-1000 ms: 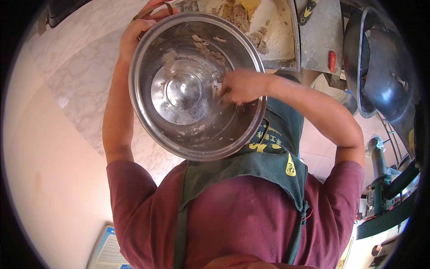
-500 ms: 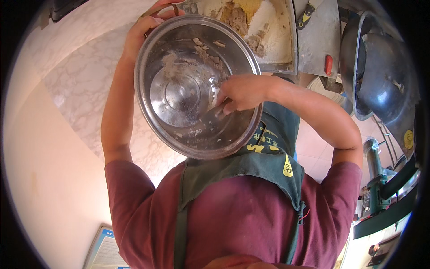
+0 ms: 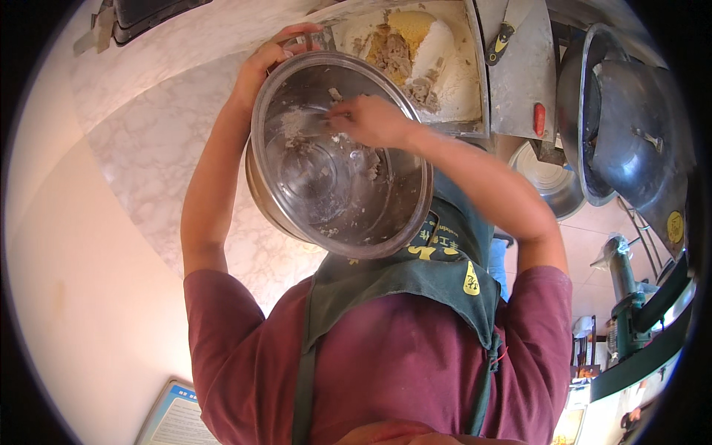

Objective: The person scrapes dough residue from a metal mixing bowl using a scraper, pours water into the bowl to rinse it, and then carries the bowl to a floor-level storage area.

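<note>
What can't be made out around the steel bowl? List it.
Head view:
- Left hand: palm hidden behind the steel bowl rim.
- Right hand: fingertips blurred; any tool in them unclear.
- Tray of mix: cut off by the top edge.
- Lower bowl wall: smears too small to identify.

A: What crowds the steel bowl [image 3: 337,159]?

B: The left hand [image 3: 271,63] grips its far rim and the right hand [image 3: 371,120] is inside it, so the way in is over the near and right rim only. Just beyond the bowl lies the metal tray [image 3: 475,96] heaped with flour and dough [image 3: 411,48].

A: And to the right of the bowl?

B: A scraper [image 3: 503,33] past the tray, then a large pot with its lid [image 3: 630,133]. Left of the bowl, bare marble counter [image 3: 141,141].
</note>
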A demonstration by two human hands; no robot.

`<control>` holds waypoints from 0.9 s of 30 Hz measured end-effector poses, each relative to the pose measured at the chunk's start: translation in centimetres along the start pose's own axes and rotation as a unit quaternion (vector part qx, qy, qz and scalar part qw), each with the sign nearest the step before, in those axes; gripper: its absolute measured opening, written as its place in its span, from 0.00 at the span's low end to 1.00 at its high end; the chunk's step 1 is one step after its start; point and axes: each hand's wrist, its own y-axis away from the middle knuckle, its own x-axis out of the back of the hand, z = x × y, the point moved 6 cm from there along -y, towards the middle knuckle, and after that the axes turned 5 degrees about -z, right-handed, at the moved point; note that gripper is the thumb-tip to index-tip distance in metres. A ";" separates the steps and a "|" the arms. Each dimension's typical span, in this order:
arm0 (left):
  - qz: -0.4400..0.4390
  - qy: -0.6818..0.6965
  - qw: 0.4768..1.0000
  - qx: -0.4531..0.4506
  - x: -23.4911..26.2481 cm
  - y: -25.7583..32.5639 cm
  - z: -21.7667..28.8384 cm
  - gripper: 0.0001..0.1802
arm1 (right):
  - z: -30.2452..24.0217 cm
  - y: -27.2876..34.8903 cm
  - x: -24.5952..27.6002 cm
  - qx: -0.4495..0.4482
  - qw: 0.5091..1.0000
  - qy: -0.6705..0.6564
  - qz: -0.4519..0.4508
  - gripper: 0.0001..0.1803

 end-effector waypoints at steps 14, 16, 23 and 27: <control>-0.010 -0.019 1.000 -0.004 0.5 -0.7 0.0 0.32 | -0.2 2.8 -1.0 -0.033 0.997 0.053 -0.050 0.23; -0.006 -0.016 1.000 -0.003 0.2 -0.8 0.1 0.32 | -2.4 2.4 0.4 -0.007 0.999 -0.025 0.025 0.22; -0.012 -0.006 1.000 0.008 0.5 -1.3 -0.3 0.32 | -2.3 0.3 -2.4 -0.045 0.999 0.014 -0.025 0.20; -0.026 -0.044 0.998 -0.036 -0.5 -1.5 0.8 0.32 | -2.9 -1.6 -2.7 0.033 0.998 0.058 -0.008 0.19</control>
